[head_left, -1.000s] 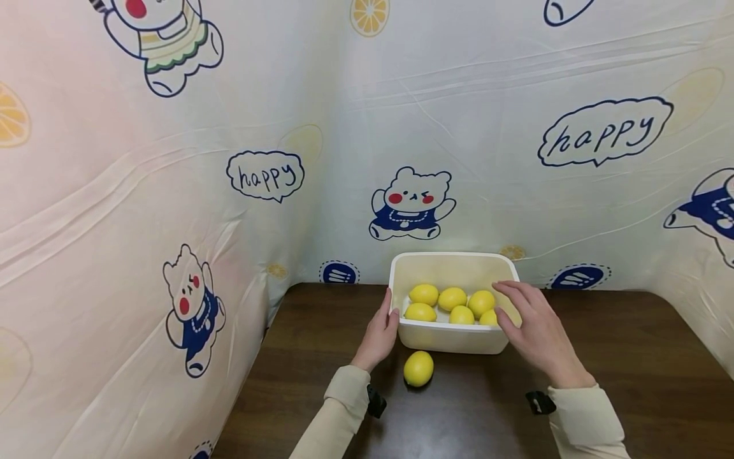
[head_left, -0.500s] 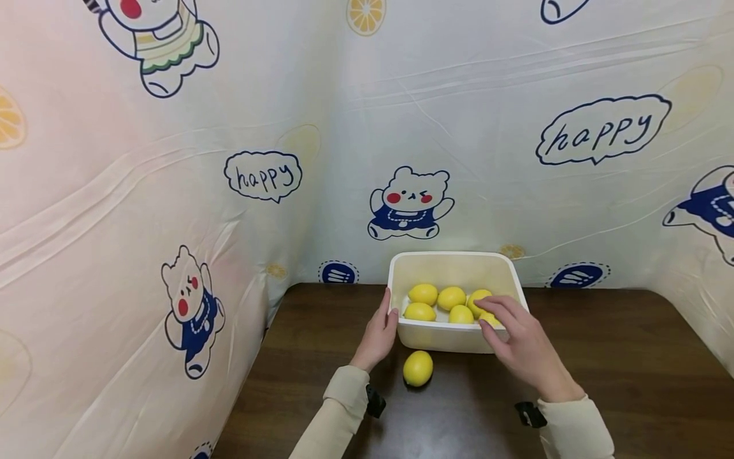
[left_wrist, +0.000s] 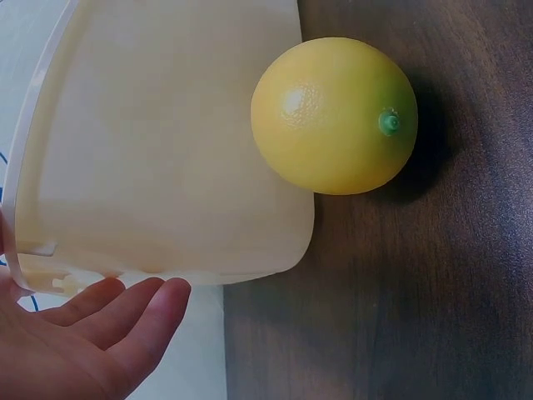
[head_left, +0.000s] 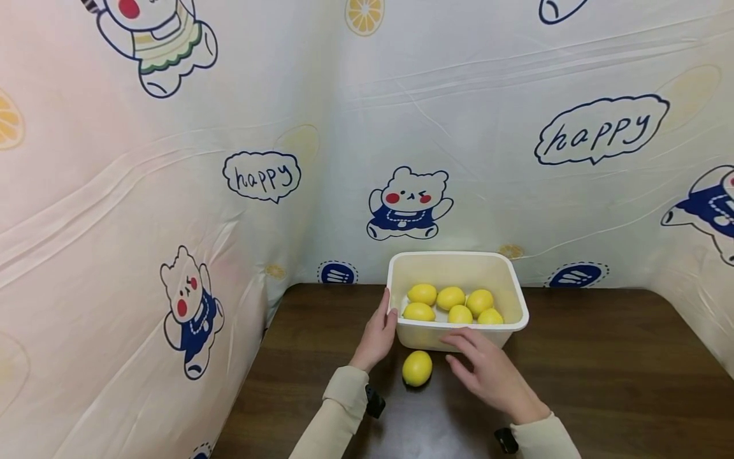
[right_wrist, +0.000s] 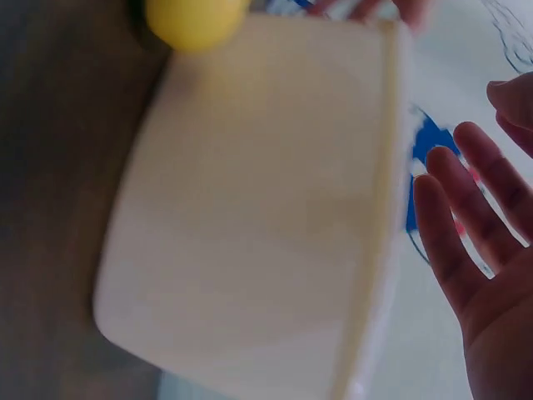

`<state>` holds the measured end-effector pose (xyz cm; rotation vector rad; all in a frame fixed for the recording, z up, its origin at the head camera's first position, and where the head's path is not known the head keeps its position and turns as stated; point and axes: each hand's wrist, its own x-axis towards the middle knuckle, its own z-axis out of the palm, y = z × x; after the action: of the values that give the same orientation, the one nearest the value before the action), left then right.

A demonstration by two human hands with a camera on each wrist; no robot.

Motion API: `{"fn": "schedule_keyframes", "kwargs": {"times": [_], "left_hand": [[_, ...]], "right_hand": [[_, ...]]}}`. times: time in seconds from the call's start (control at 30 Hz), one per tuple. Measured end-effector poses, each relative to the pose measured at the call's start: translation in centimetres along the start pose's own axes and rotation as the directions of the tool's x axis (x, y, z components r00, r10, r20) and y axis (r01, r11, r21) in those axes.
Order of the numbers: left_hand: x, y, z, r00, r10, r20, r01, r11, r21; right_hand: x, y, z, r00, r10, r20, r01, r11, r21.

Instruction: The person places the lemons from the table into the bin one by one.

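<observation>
Inside the cream plastic bin, several yellow lemons lie loose on the bottom. My left hand holds the bin at its left front corner, thumb by the rim and fingers along the outside of the left wall. One more lemon sits on the table just before the bin; its green stem end shows in the left wrist view. My right hand hovers in front of the bin, right of that lemon, with fingers spread and slightly bent and nothing in them. The right wrist view is blurred.
The dark brown wooden table carries the bin near its back edge. Behind and to the left hangs a pale cloth printed with bears and lettering. A black strap device is on the left wrist.
My right hand has moved from the bin's right rim, across its front, left and toward me to near the loose lemon. My left hand, the bin and the lemons stay put.
</observation>
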<state>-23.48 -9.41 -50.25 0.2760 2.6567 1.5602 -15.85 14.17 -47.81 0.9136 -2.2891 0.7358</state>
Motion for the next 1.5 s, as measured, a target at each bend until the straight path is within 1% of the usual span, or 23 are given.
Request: {"fn": "schedule_keyframes", "kwargs": {"times": [0.13, 0.3, 0.37, 0.47, 0.57, 0.6, 0.77, 0.8, 1.03, 1.17, 1.33, 1.5], "left_hand": [[-0.1, 0.0, 0.0, 1.000, 0.016, -0.008, -0.016, 1.000, -0.005], [-0.2, 0.0, -0.1, 1.000, 0.021, -0.014, -0.021, 1.000, -0.005], [-0.2, 0.1, -0.1, 1.000, 0.012, -0.010, -0.012, 1.000, -0.002], [-0.1, 0.1, -0.1, 1.000, 0.017, -0.010, -0.017, 1.000, 0.000], [-0.1, 0.2, -0.1, 1.000, 0.018, -0.007, -0.018, 1.000, -0.005], [0.0, 0.2, -0.1, 1.000, 0.023, -0.009, -0.023, 1.000, -0.005], [0.0, 0.3, -0.1, 1.000, -0.001, -0.001, 0.001, 1.000, -0.009], [0.0, 0.3, -0.1, 1.000, 0.004, -0.001, -0.004, 1.000, -0.010], [0.0, 0.1, -0.1, 1.000, 0.004, -0.005, -0.004, 1.000, -0.005], [0.0, 0.0, 0.0, 1.000, 0.019, -0.013, -0.019, 1.000, -0.007], [0.0, -0.1, 0.0, 1.000, 0.020, -0.015, -0.020, 1.000, -0.003], [0.0, -0.1, 0.0, 1.000, 0.014, -0.011, -0.014, 1.000, -0.005]], "right_hand": [[-0.7, -0.2, 2.0, 0.998, 0.008, 0.063, -0.009, 1.000, 0.009], [-1.8, -0.1, 4.0, 0.985, 0.084, 0.150, -0.090, 0.995, 0.034], [-2.2, 0.0, 4.6, 0.976, 0.112, 0.184, -0.122, 0.992, 0.039], [-2.5, 0.1, 5.2, 0.962, 0.144, 0.230, -0.158, 0.986, 0.043], [-2.7, 0.1, 5.5, 0.952, 0.165, 0.257, -0.181, 0.983, 0.040], [-2.7, 0.1, 5.6, 0.950, 0.168, 0.264, -0.184, 0.982, 0.037], [-2.6, 0.0, 6.1, 0.939, 0.177, 0.295, -0.192, 0.981, 0.022], [-2.6, 0.0, 6.3, 0.936, 0.179, 0.303, -0.194, 0.981, 0.020], [-2.5, -0.5, 7.7, 0.908, 0.188, 0.375, -0.202, 0.979, -0.002], [-2.3, -0.9, 8.4, 0.903, 0.177, 0.391, -0.185, 0.983, -0.018], [-2.2, -1.2, 9.0, 0.898, 0.171, 0.405, -0.161, 0.985, -0.057], [-2.2, -1.3, 9.1, 0.882, 0.176, 0.437, -0.162, 0.984, -0.071]]}}
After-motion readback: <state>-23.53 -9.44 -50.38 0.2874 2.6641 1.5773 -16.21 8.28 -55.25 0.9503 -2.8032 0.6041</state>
